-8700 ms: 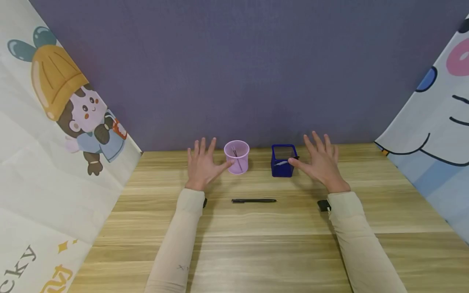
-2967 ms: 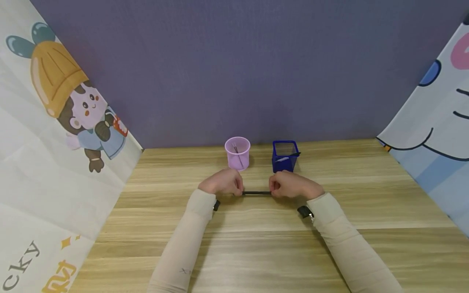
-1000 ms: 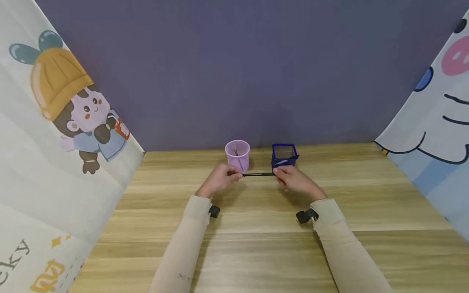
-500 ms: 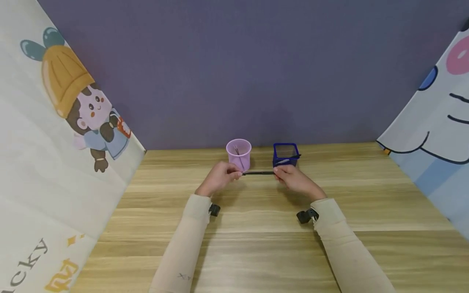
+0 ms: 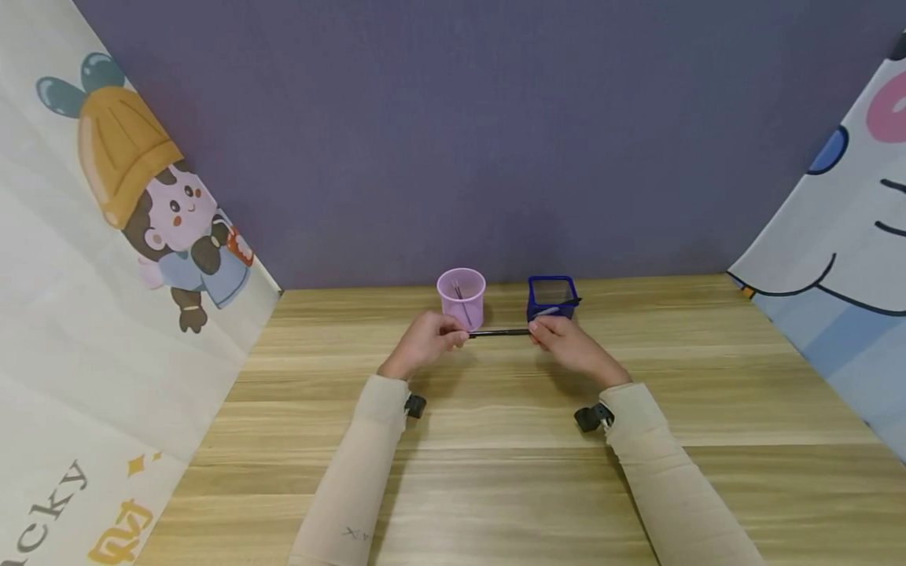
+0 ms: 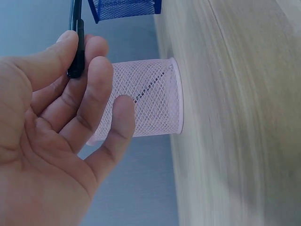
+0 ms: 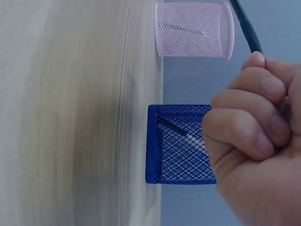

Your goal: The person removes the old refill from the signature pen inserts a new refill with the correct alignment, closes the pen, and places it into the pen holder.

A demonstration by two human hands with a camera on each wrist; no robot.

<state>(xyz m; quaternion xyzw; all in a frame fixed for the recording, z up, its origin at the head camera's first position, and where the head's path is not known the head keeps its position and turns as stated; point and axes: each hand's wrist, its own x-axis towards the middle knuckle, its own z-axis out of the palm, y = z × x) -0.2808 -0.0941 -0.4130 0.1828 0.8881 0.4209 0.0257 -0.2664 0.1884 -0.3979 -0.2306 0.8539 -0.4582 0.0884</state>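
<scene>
Now both hands [image 5: 426, 343] [image 5: 570, 344] hold the pen [image 5: 499, 332], lifted off the table [image 5: 495, 487].

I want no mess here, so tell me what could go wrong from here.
The slim black pen may slip if the left fingers or right fingers loosen, since each set grips only one end. It is also held close to the round pink mesh cup and square blue mesh cup, so a careless swing might knock either over.

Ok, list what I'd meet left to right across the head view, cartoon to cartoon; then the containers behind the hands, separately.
Cartoon child in orange hat, left hand, black pen, right hand, cartoon figure at the right edge. Behind the hands: pink round mesh cup, blue square mesh holder.
</scene>
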